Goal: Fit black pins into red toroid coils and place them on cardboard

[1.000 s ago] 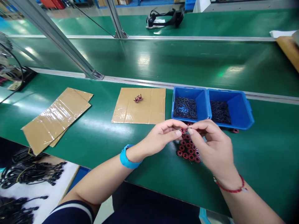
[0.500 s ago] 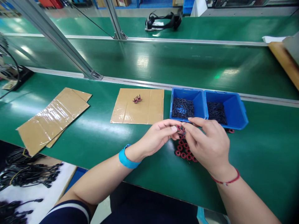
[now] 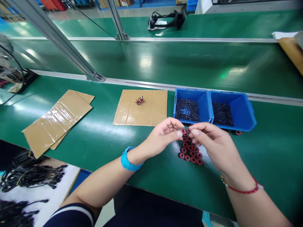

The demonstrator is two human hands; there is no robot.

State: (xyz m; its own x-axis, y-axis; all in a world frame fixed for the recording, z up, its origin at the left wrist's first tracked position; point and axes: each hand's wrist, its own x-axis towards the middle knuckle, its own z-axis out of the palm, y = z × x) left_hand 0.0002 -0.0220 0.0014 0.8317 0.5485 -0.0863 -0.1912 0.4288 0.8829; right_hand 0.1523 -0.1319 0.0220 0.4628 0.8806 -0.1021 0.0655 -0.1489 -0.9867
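My left hand (image 3: 164, 137) pinches a small red-and-black motor stator (image 3: 183, 131) between thumb and fingertips, in front of the blue bins. My right hand (image 3: 211, 142) faces it with thumb and forefinger closed together beside the stator; what they hold is too small to make out. Right below the fingertips, a cluster of similar stators (image 3: 190, 152) lies on the green table, partly covered by the hands. Thin black tubes fill part of the left blue bin (image 3: 205, 105) and the right blue bin (image 3: 243, 110). Two stators with black tubes standing up from them (image 3: 139, 101) rest on a cardboard sheet (image 3: 151, 110).
Overlapping cardboard sheets (image 3: 59, 118) lie at the left. Another stator (image 3: 238, 133) sits at the right bin's front edge. A metal post (image 3: 63, 41) slants behind the table (image 3: 101, 142). Bundled black cables (image 3: 30, 173) lie lower left. A strapped black headset (image 3: 167, 21) rests farther back.
My right hand has turned and shifted slightly right, its thumb now showing. My left fingers have curled more around the stator. The view has shifted a little.
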